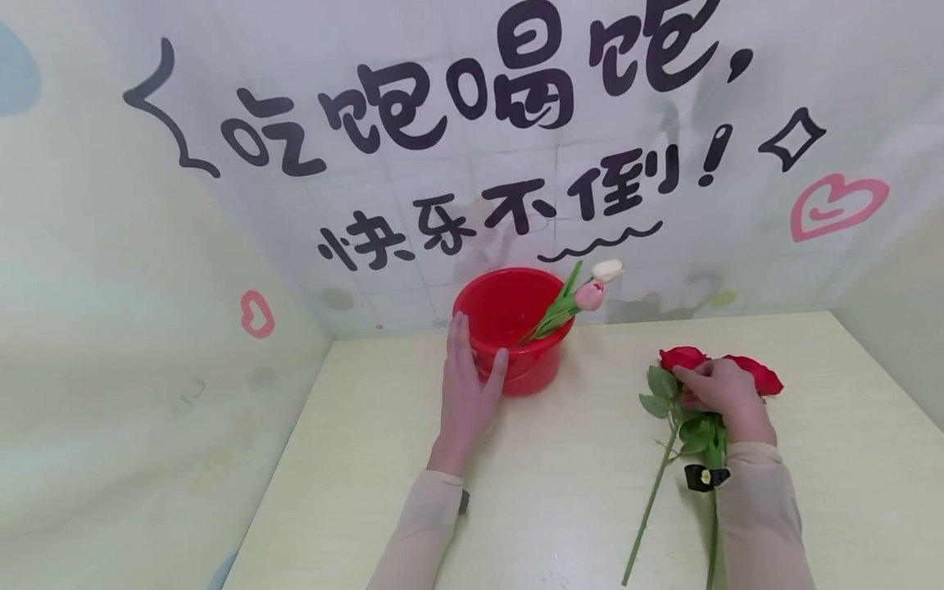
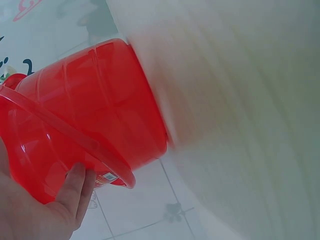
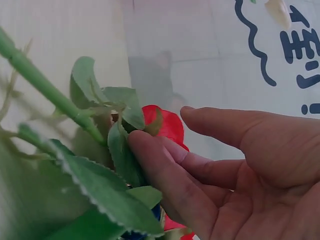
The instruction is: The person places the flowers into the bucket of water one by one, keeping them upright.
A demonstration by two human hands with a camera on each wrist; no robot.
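Observation:
A red plastic bucket stands near the back wall. From its right rim lean a white tulip and a pink tulip. My left hand rests against the bucket's left front side, fingers straight and thumb apart. Over at the right, my right hand is among red roses lying on the table. In the right wrist view its fingertips touch a green leaf below a red bloom, with the thumb held away. The hand hides part of the flowers.
The pale table meets a wall with black lettering behind the bucket. One rose stem reaches toward the front. The bucket's handle hangs along its side. A small black device is at the right wrist.

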